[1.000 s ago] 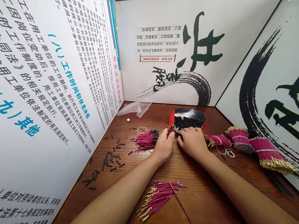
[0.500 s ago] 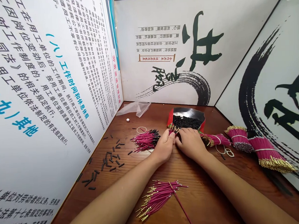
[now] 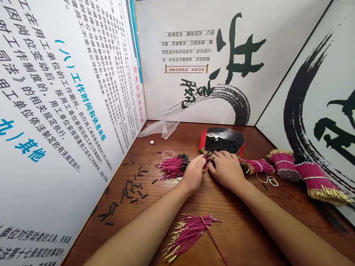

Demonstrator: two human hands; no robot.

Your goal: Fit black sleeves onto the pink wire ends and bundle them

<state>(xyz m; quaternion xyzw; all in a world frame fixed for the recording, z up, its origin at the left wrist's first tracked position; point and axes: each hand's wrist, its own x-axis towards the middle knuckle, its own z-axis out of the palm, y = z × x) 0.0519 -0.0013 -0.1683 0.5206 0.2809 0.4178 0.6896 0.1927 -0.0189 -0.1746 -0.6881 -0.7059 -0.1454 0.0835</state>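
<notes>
A bunch of thin wires (image 3: 208,156) is held between the two hands, toward the far edge of the surface (image 3: 241,240). It is gripped by the closed fingers of the left hand (image 3: 194,174), the nearer one, and lies at that hand's right. Its visible tips are pointed roughly at the far edge; the lower length is hidden. The bunch is met from the right by the right hand (image 3: 227,169), its fingers bent; whether anything is pinched cannot be told. Dark pink stems and dull gold tips are shown. Just beyond, a red-rimmed box (image 3: 203,141) is filled with black tubes (image 3: 223,145).
</notes>
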